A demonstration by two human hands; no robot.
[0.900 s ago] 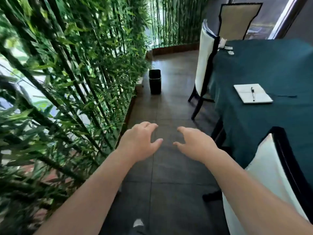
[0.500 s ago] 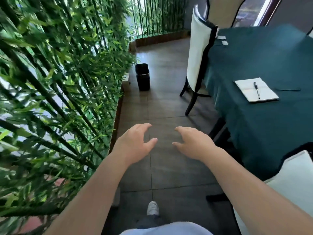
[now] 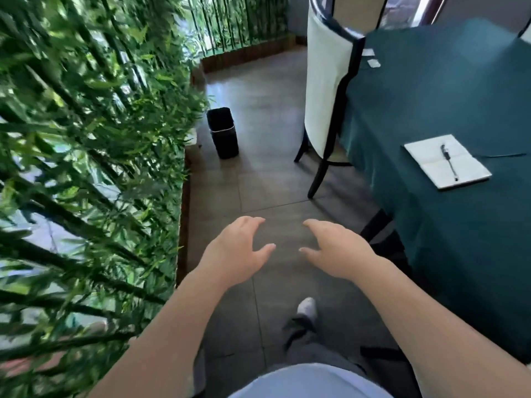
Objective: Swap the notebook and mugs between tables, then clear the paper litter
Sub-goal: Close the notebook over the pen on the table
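A white open notebook (image 3: 446,160) lies on the teal-clothed table (image 3: 459,239) at the right, with a pen (image 3: 449,161) resting across it. Two small white paper scraps (image 3: 372,59) sit at the table's far left corner. My left hand (image 3: 234,255) and my right hand (image 3: 334,249) hover side by side above the tiled floor, fingers loosely spread, holding nothing. Both hands are well short of the table and the notebook. No mugs are in view.
A black waste bin (image 3: 223,133) stands on the floor by the bamboo hedge (image 3: 86,168) lining the left side. A white-backed, black-framed chair (image 3: 327,90) is tucked against the table's left edge. My shoe (image 3: 307,308) is on the grey tiles below.
The view has advanced down the aisle and tilted down; the bin, chair and notebook are closer. My foot has stepped forward. Both hands stay empty in the same pose.
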